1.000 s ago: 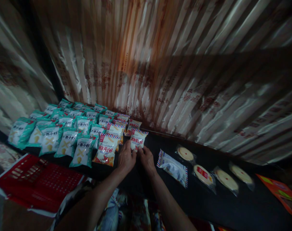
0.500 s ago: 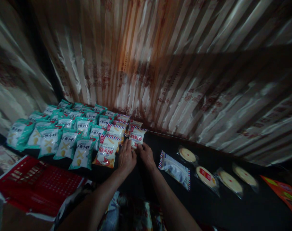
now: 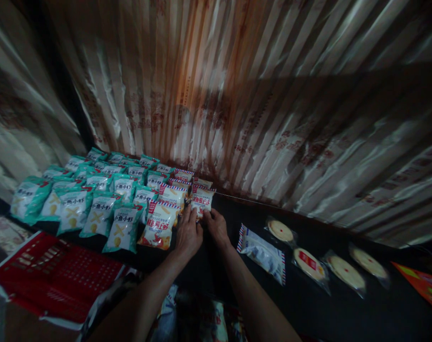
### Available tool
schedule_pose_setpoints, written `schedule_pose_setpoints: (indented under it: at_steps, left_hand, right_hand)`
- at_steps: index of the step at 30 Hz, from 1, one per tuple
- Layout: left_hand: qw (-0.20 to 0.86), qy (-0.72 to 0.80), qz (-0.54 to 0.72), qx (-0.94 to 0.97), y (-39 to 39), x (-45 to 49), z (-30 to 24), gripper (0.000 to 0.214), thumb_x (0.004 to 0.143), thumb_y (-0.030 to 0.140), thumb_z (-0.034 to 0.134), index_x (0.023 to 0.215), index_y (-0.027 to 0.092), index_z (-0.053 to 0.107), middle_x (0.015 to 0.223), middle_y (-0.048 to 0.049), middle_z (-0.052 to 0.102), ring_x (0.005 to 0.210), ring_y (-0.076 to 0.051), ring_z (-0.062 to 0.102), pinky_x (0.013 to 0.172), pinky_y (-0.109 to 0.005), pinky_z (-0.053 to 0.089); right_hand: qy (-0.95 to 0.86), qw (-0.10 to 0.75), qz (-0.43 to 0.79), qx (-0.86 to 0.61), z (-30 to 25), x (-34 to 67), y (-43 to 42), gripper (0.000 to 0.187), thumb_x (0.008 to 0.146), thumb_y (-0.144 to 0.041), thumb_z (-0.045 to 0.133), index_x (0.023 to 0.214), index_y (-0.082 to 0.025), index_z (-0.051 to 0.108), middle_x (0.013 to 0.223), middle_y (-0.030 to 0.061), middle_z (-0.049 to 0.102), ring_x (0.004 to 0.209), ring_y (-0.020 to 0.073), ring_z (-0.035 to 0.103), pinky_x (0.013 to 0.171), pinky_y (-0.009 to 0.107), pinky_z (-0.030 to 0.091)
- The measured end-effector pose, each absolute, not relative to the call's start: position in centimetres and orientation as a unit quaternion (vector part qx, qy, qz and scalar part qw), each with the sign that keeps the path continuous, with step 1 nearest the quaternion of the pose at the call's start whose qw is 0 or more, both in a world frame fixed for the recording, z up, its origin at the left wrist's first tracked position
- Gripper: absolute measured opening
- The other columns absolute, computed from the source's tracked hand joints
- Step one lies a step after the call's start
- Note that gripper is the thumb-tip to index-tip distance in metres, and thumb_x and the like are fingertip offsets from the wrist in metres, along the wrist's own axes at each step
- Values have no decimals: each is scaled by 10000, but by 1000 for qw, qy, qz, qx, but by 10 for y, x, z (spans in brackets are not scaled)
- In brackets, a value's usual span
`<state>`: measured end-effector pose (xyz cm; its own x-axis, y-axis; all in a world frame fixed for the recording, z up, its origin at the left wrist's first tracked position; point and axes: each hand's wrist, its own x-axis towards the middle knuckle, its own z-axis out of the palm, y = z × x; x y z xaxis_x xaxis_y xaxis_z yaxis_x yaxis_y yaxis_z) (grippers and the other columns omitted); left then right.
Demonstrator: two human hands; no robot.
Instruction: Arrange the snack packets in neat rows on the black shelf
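A white and red snack bag (image 3: 202,195) with a striped top edge leans upright at the right end of a row of similar bags. My left hand (image 3: 189,233) is closed at its lower left edge, fingertips against the bag. At the lower right corner, my right hand (image 3: 216,229) pinches the same bag. Just left of my left hand stands another white and red snack bag (image 3: 159,224), with more of its kind behind it. Several teal and white snack bags (image 3: 121,228) fill the left side in rows.
To the right, a bag lying face down (image 3: 262,251) rests on the black surface (image 3: 308,313), beside several round wrapped cakes (image 3: 310,263) and an orange packet (image 3: 420,285). A pleated curtain (image 3: 273,118) hangs behind. A red sack (image 3: 59,275) lies at lower left.
The snack bag between my hands has shifted slightly to the left and back. Both hands stay at its lower edge. The view has turned very slightly.
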<state>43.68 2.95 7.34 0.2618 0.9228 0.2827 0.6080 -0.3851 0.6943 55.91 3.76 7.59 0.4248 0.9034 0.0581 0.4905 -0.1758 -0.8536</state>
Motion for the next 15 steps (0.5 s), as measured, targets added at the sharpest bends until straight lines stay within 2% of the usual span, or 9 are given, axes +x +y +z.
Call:
schedule_pose_setpoints:
  at_steps: [5,9,15]
  left_hand:
    - [246,508,341,752,31,437,72,551,768,125,432,1319,127,418,1464,-106,331,1361,-238,271,1112,-410,275]
    - [250,504,337,755,34,437,70,542,772,115,420,1314,118,426,1456,-112,344,1359,-239,275,1112,-415,275]
    - [249,507,326,758,37,437,72,526,782,102,391,1306,75,432,1457,-141,333,1367,-244,255,1124,-406,251]
  right_hand:
    - [-503,402,150,-750,74,557,41,391,809,-452,428,849,-164,691,793,82,667,806,220,585,721,299,452]
    - [-492,395,117,-767,72,555,44,415,803,-444,430,932,-131,670,898,131,641,943,266,537,814,351,432]
    - [-491,395,114,-768,71,553,46,399,812,-430,409,878,-124,656,884,142,633,887,265,560,794,358,431]
